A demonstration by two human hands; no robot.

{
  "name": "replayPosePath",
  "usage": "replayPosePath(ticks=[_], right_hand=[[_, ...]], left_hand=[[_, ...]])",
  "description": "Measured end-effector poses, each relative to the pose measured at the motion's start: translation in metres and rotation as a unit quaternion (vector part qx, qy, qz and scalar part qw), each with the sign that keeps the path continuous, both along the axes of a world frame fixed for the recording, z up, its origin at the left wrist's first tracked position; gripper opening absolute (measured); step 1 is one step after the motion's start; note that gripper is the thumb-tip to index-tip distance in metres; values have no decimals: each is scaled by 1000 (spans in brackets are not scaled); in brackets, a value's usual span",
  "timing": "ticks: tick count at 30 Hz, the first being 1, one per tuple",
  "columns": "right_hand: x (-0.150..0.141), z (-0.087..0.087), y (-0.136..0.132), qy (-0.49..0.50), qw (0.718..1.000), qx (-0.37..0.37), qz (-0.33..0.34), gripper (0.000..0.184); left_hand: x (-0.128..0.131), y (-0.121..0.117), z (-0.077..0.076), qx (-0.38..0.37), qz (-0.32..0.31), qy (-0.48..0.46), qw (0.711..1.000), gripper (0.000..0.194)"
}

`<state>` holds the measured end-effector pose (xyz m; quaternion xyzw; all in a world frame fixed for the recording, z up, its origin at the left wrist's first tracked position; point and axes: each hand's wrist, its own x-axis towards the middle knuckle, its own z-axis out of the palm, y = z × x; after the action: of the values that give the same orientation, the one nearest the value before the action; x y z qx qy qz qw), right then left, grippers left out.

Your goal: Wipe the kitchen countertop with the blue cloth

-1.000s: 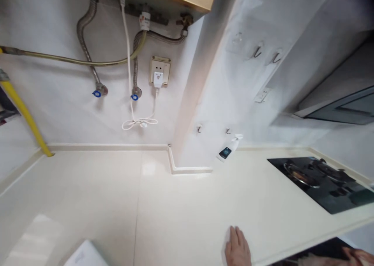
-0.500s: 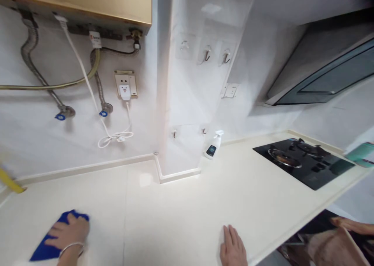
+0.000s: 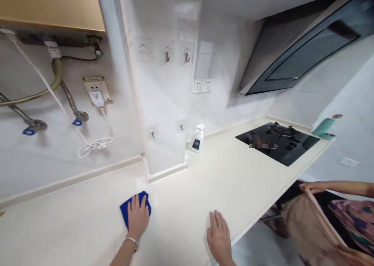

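Blue cloth (image 3: 125,210) and left hand (image 3: 138,217) have moved rightward across the desk (image 3: 204,184) to near the pillar (image 3: 165,151); that hand lies flat, outspread on the cloth, and the right hand (image 3: 218,234) rests flat near the desk's edge

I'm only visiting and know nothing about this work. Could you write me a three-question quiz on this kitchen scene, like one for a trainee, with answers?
1. Which of the camera wearer's hands rests on the blue cloth?

2. True or false: the white spray bottle stands upright on the counter.

3. What is set into the counter, to the bottle's right?
A) a wall outlet
B) a black gas hob
C) a range hood

Key:
1. The left hand; the right hand rests directly on the counter.
2. True.
3. B.
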<state>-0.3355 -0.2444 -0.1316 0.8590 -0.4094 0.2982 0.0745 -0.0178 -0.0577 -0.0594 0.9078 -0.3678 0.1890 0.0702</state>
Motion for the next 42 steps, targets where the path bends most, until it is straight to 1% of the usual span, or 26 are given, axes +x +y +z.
replayPosePath(ticks=[6,10,13,15,17,19,21,24,26,28,30,33,35,38,42], right_hand=[[1,4,4,3,1000,18,-13,51],[3,4,5,-3,999,28,-17,52],[4,5,4,-3,1000,25,-16,52],[4,5,4,-4,1000,22,-17,52],[4,3,3,-3,1000,15,-15,51],[4,0,2,-7,1000,5,-12,51],[3,-4,1,-14,1000,-3,-8,50],[2,-10,-2,-25,1000,-14,5,49],[1,-13,-3,-32,999,-17,13,49],[0,-13,-3,-36,999,-13,16,50],[0,-13,-2,-36,999,-8,15,50],[-1,-12,-2,-35,999,-8,16,49],[-2,-12,-1,-33,999,-9,20,48],[-3,-12,-1,-32,999,-4,23,48],[-5,-16,-2,-36,999,-2,33,49]], left_hand=[[-82,-14,-8,-11,-132,6,991,51],[-143,-15,-14,-21,-224,22,974,58],[-185,-12,-18,-16,-284,27,958,65],[-204,-9,-21,-11,-320,17,947,67],[-213,-6,-24,-11,-345,6,939,67],[-211,-3,-27,-15,-364,3,931,65],[-202,1,-30,-18,-383,7,923,65],[-181,9,-29,-12,-397,0,918,67],[-163,15,-25,-5,-382,-17,924,66],[-143,21,-20,-7,-349,-35,936,62],[-121,24,-16,-16,-302,-45,952,56],[-88,25,-11,-33,-225,-33,973,49],[-69,23,-9,-42,-183,-13,982,46],[-48,16,-4,-62,-124,12,990,43],[-27,4,2,-86,-48,26,995,40]])
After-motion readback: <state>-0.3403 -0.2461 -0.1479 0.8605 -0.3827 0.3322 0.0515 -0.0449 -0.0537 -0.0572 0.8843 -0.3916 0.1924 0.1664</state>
